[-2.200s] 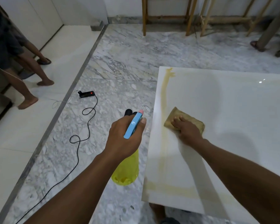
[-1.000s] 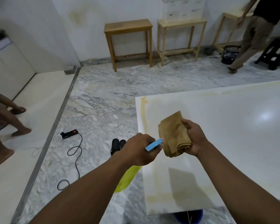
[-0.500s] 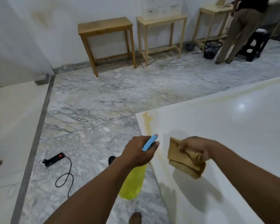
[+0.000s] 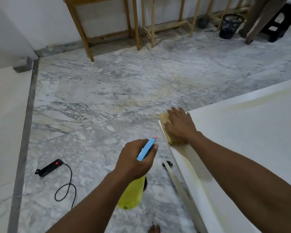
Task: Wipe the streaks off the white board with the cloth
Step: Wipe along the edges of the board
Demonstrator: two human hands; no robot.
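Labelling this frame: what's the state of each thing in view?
white board, yellowish streaks along two edges
cloth, flat on the white board's corner
right hand, flat, pressing the cloth
spray bottle, held in the air
left hand, grips the spray bottle
power strip, red light on
wastebasket, upright

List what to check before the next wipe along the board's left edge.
1. Cloth on the white board, at its corner: ok.
2. Right hand flat, pressing the cloth: ok.
3. Left-edge streak wiped off: not ok.
4. Far-edge streak wiped off: not ok.
5. Spray bottle gripped by left hand, off the board: ok.
6. Cloth damp enough: cannot tell.
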